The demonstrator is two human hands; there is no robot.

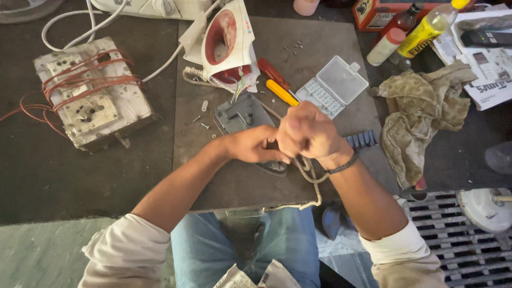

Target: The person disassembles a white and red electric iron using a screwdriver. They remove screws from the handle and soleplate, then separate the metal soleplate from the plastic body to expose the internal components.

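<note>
A grey iron soleplate [242,116] lies on a dark board [224,176], wires running from it to the red and white iron shell [226,42] tipped up behind. My left hand [255,145] rests on the soleplate's near end and grips it. My right hand [306,133] is a closed fist just above the plate, beside the left hand; what it holds is hidden. A braided cord [312,178] loops under my right wrist.
A yellow-handled screwdriver [281,93], a red-handled tool [273,72] and an open clear bit case [332,85] lie behind my hands. Loose screws [203,118] dot the board. A metal block wound with copper wire [90,93] sits left. A rag [421,114] and bottles [426,29] are right.
</note>
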